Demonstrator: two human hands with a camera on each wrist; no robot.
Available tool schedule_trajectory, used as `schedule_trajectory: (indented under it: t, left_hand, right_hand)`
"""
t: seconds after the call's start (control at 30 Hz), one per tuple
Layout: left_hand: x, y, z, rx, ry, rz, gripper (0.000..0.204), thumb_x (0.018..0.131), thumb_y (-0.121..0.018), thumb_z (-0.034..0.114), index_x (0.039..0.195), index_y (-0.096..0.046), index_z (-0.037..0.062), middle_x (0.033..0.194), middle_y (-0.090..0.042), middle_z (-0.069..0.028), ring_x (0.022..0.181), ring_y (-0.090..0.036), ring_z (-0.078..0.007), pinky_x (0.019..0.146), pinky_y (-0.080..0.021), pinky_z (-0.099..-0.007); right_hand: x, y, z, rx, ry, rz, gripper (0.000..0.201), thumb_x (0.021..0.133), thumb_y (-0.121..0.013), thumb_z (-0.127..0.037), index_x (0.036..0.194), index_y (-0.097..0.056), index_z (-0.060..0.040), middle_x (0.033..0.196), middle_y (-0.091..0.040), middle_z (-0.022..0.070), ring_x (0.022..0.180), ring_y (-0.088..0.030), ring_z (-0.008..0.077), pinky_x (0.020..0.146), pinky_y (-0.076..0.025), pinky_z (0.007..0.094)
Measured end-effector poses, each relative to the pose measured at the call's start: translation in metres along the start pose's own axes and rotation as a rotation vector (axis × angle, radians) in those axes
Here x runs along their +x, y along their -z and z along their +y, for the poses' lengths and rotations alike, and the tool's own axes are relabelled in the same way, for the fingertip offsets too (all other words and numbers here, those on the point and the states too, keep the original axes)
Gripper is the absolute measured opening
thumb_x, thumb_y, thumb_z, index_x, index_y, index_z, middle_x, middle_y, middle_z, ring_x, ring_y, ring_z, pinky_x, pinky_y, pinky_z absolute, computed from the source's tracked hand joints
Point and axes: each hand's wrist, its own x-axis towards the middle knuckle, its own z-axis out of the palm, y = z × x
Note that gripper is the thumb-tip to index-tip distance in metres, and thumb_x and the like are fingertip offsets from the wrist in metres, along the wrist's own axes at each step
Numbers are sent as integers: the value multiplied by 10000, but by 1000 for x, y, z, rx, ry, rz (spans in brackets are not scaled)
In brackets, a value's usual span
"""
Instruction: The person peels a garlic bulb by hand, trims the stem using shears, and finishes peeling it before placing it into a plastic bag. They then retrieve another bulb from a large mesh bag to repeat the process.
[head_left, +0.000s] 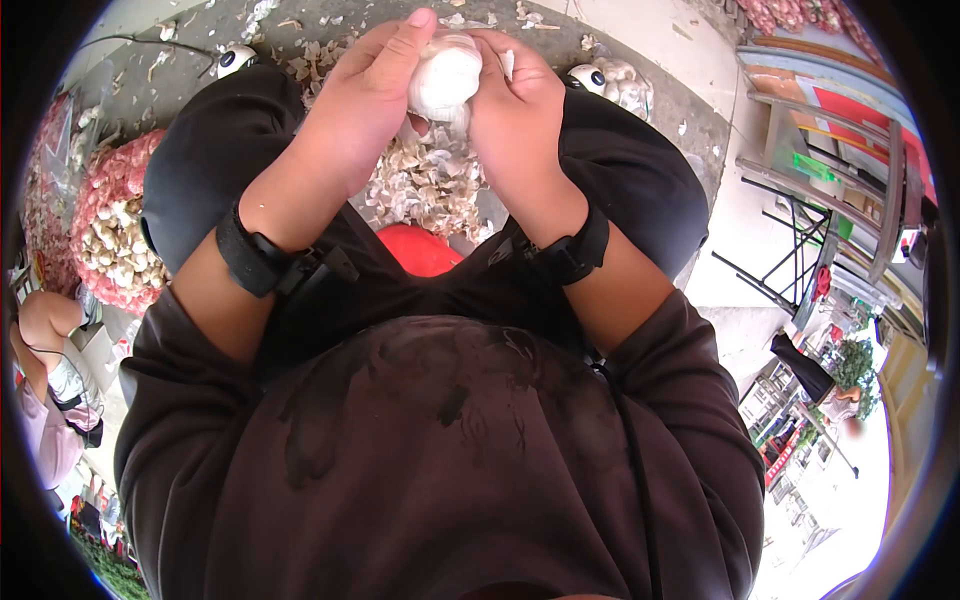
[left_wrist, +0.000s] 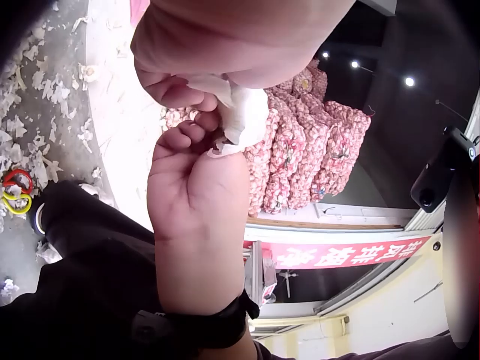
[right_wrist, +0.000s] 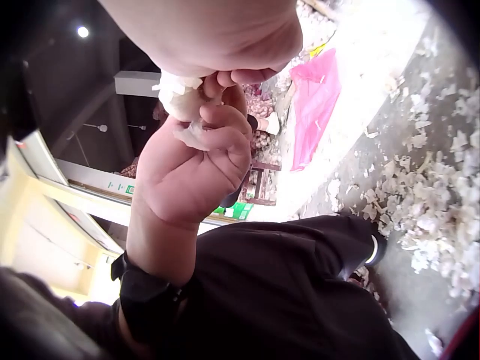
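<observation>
A white garlic bulb (head_left: 445, 78) is held up between both hands above the lap. My left hand (head_left: 362, 110) grips it from one side, thumb pointing up along it. From the other side my right hand (head_left: 520, 115) holds it with bent fingers, and a thin flake of garlic skin (head_left: 508, 65) sticks out by the thumb. Loose white skin (left_wrist: 244, 116) hangs between the hands in the left wrist view. The right wrist view has the bulb (right_wrist: 180, 97) partly covered by fingers.
Garlic skins (head_left: 425, 190) litter the floor between the knees, near a red round object (head_left: 418, 250). A pink net sack of garlic (head_left: 120, 230) stands on the left. Stacked garlic sacks (left_wrist: 300, 150) and a pink plastic sheet (right_wrist: 313, 105) lie beyond. Metal frames (head_left: 790, 240) stand right.
</observation>
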Motion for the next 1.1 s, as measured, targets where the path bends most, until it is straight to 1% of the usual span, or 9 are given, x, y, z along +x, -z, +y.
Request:
schedule_trajectory:
  t: [0.2, 0.3, 0.43, 0.47, 0.53, 0.63, 0.73, 0.83, 1.1]
  left_hand:
    - [-6, -10, -5, 134, -123, -48, 435, 909, -642, 335, 1223, -549, 48, 1011, -628, -15, 872, -593, -95, 731, -474, -240]
    - [-5, -5, -1, -34, -47, -14, 431, 842, -713, 254, 1168, -562, 16, 1002, -624, -45, 891, -599, -118, 754, -489, -250]
    - [-2, 2, 4, -227, -11, 79, 350, 819, -719, 190, 1083, -590, -1, 993, -621, -69, 940, -595, -141, 813, -484, -264]
    - [3, 7, -5, -135, -44, 72, 437, 897, -592, 408, 1147, -590, 49, 1050, -628, -59, 985, -603, -157, 913, -478, -344]
    - [3, 8, -4, -147, 9, 91, 431, 904, -584, 414, 1127, -596, 46, 1042, -627, -67, 987, -600, -161, 907, -477, -340]
    - [2, 8, -6, -131, 38, 140, 446, 916, -575, 429, 1136, -568, 41, 1045, -624, -81, 997, -596, -170, 891, -482, -329]
    - [0, -3, -7, -80, -20, 195, 490, 921, -582, 451, 1178, -505, 40, 1056, -613, -87, 990, -595, -176, 872, -486, -320]
    - [0, -4, -6, -59, -25, 158, 551, 920, -592, 474, 1221, -433, 41, 1072, -590, -84, 973, -592, -175, 857, -486, -316]
    - [-3, -9, -1, -138, 4, 101, 595, 866, -724, 342, 1242, -386, 28, 1100, -560, -74, 1009, -572, -174, 852, -483, -314]
  right_hand:
    - [0, 7, 0, -303, 170, -115, 164, 949, -568, -69, 1091, -643, -33, 900, -687, 62, 816, -642, 128, 730, -509, 256]
    - [5, 10, -17, -428, 224, -185, 184, 853, -596, -44, 1028, -645, -16, 830, -685, 115, 700, -640, 251, 683, -510, 335]
    - [3, 13, -9, -537, 291, -306, 340, 864, -597, -130, 1195, -586, -52, 1032, -615, 161, 865, -611, 331, 785, -489, 389]
    - [-2, 10, -5, -561, 372, -305, 392, 867, -594, -147, 1246, -554, -58, 1085, -582, 172, 911, -597, 346, 803, -482, 399]
    - [-8, 10, -8, -549, 413, -420, 585, 870, -639, -249, 1381, -426, -58, 1224, -446, 199, 1067, -526, 392, 852, -468, 423]
    - [-13, 3, -6, -521, 510, -309, 661, 844, -686, -339, 1366, -426, -28, 1160, -496, 185, 979, -579, 335, 804, -491, 402]
    - [-11, 4, -8, -491, 395, -325, 722, 789, -732, -403, 1345, -452, -38, 1061, -560, 149, 839, -629, 285, 694, -517, 371]
    - [-7, 8, -15, -691, 617, -242, 700, 758, -766, -336, 1327, -474, -51, 887, -602, 96, 702, -640, 256, 571, -509, 351]
    - [-10, 3, -14, -635, 607, -154, 342, 688, -782, -147, 969, -641, -15, 703, -547, 73, 597, -577, 241, 499, -457, 349]
